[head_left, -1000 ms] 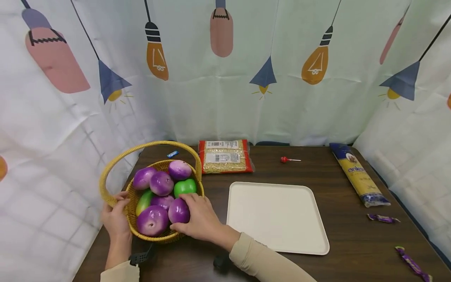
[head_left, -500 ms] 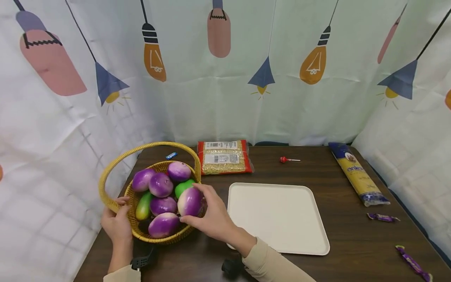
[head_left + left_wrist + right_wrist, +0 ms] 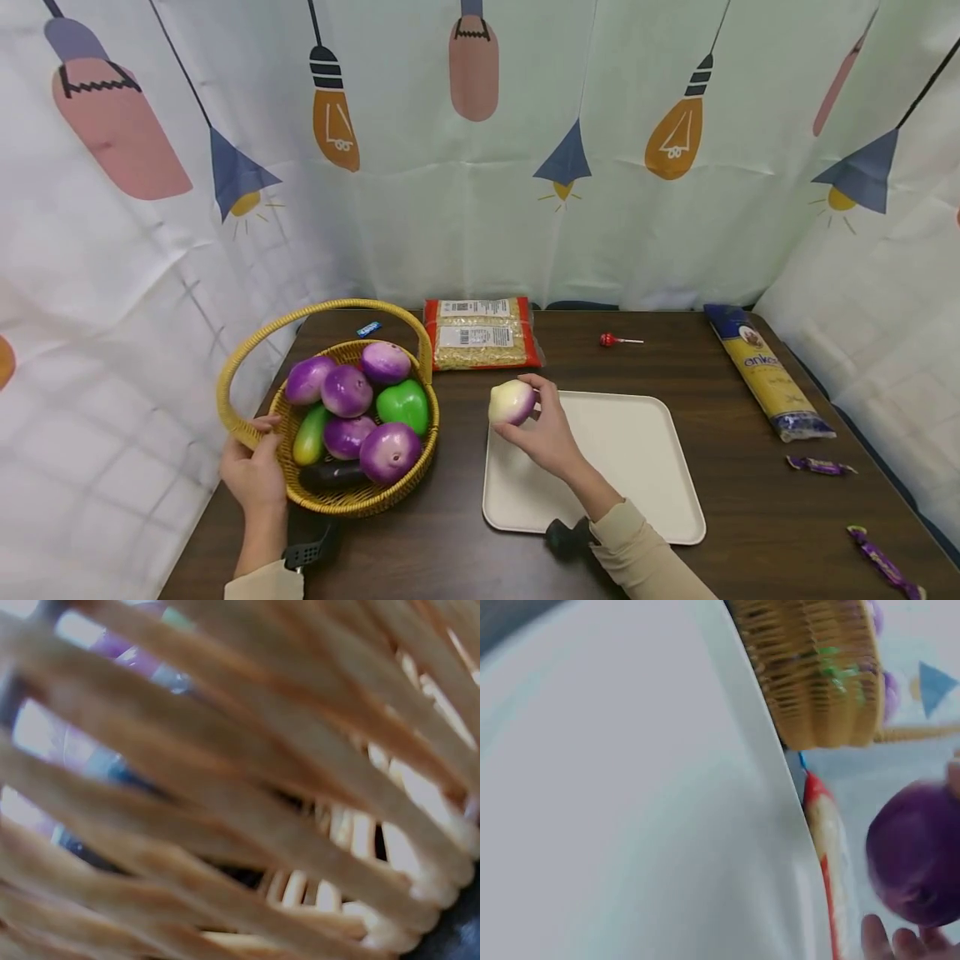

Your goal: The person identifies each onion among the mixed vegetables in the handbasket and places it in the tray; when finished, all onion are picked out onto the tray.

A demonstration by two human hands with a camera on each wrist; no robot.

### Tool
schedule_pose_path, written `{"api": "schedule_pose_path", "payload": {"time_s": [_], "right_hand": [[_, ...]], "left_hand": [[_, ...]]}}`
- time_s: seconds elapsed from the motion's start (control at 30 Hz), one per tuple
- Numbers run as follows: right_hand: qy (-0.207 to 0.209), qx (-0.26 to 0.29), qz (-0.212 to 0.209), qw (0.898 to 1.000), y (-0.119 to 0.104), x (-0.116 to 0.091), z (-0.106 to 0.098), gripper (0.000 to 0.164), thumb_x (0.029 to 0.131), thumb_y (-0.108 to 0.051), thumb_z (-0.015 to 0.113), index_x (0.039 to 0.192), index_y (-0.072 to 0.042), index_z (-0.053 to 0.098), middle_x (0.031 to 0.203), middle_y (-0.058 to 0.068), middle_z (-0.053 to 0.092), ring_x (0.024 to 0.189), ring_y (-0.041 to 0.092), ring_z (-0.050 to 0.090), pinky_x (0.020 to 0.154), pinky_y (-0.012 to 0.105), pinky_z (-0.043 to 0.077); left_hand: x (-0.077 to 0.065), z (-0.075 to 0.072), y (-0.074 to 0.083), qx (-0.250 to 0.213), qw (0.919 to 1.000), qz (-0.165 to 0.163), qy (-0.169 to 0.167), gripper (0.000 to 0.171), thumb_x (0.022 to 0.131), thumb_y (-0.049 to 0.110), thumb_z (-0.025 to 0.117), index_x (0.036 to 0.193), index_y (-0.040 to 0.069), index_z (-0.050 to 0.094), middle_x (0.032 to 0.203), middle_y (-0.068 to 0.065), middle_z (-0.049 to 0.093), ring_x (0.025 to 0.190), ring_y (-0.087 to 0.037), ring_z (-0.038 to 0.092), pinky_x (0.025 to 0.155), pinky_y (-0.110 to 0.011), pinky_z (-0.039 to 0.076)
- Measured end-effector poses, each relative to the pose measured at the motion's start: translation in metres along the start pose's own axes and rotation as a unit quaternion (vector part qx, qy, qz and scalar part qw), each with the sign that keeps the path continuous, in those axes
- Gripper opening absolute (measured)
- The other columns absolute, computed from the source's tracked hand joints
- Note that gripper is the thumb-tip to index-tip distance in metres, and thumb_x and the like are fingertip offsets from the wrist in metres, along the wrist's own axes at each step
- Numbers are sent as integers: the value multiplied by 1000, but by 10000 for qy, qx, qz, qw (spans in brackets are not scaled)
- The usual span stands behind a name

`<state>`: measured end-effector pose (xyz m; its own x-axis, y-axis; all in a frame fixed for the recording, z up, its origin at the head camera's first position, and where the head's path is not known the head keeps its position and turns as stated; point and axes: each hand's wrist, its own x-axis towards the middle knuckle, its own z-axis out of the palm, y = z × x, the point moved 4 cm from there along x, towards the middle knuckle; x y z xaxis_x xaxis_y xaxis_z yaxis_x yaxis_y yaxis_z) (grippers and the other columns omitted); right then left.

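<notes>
Purple-and-white vegetable [image 3: 510, 402]: hanging over the far left corner of the tray [image 3: 622, 467], turning its pale end left, showing apart from the tray in the right wrist view.
Right hand [image 3: 551, 437]: pinching the vegetable between thumb and fingers, reaching in from the near right.
Left hand [image 3: 257, 475]: holding the left side of the basket [image 3: 420, 471], beside the foot of the handle.
Basket load: filling the left of the table [image 3: 450, 554] with round purple vegetables [image 3: 347, 390], a green pepper [image 3: 403, 407], a cucumber [image 3: 310, 435] and a dark vegetable [image 3: 330, 475], partly hiding under the others.
Placing on the tray: seemingly being the step in hand; probably calling for a shift right and nearer, clearing the raised rim before lowering.
Letting go: likely needing flat contact first, then a slow parting of thumb and fingers; being round and glossy, probably rolling if dropped.
Steadying the basket: probably helping against tipping or spilling, without calling for a harder squeeze.
Far edge: lying beyond the tray, a grain pack [image 3: 476, 333] at left and a lollipop [image 3: 607, 339] at right, probably needing no touching.
</notes>
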<state>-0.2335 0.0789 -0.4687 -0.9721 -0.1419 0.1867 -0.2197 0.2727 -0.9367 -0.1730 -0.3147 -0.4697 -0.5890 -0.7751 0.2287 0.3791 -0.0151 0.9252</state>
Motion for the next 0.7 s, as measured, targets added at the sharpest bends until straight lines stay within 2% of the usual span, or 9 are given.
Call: {"api": "schedule_pose_path", "payload": {"time_s": [0.13, 0.27, 0.37, 0.53, 0.7], "right_hand": [[170, -345, 268, 9989, 14, 2, -14, 81, 72, -14, 85, 139, -7, 39, 134, 15, 46, 115, 31, 52, 94, 47, 48], [25, -633, 308, 9975, 22, 4, -16, 82, 71, -8, 83, 141, -4, 40, 135, 19, 44, 116, 34, 52, 96, 49, 46], [-110, -763, 241, 9967, 27, 6, -13, 79, 69, -5, 82, 139, -4, 45, 132, 19, 46, 114, 31, 51, 96, 46, 44], [-316, -592, 71, 9977, 33, 10, -5, 77, 69, -4, 84, 137, -4, 49, 132, 16, 51, 115, 29, 53, 99, 46, 44], [-463, -343, 54, 9983, 37, 16, -1, 80, 68, -2, 85, 139, -6, 48, 136, 15, 53, 122, 30, 53, 102, 47, 41]], "left_hand": [[0, 0, 0, 23, 10000, 13, -30, 13, 81, -19, 49, 80, -7, 54, 80, 2, 69, 94, -17, 63, 84, -17, 44], [-1, 0, 0, 46, 10000, 47, -48, 10, 81, -19, 48, 81, -10, 54, 80, 3, 69, 93, -15, 63, 84, -17, 44], [-1, 0, 0, 87, 9999, 66, -74, 9, 81, -19, 48, 82, -12, 53, 79, 4, 69, 92, -14, 63, 83, -17, 43], [0, -1, 1, 169, 9998, 87, -96, 7, 81, -18, 48, 84, -13, 52, 79, 6, 69, 92, -13, 62, 83, -17, 43], [-1, -1, 1, 193, 9998, 62, -77, 10, 81, -17, 49, 83, -9, 54, 79, 6, 69, 92, -13, 62, 84, -16, 43]]}}
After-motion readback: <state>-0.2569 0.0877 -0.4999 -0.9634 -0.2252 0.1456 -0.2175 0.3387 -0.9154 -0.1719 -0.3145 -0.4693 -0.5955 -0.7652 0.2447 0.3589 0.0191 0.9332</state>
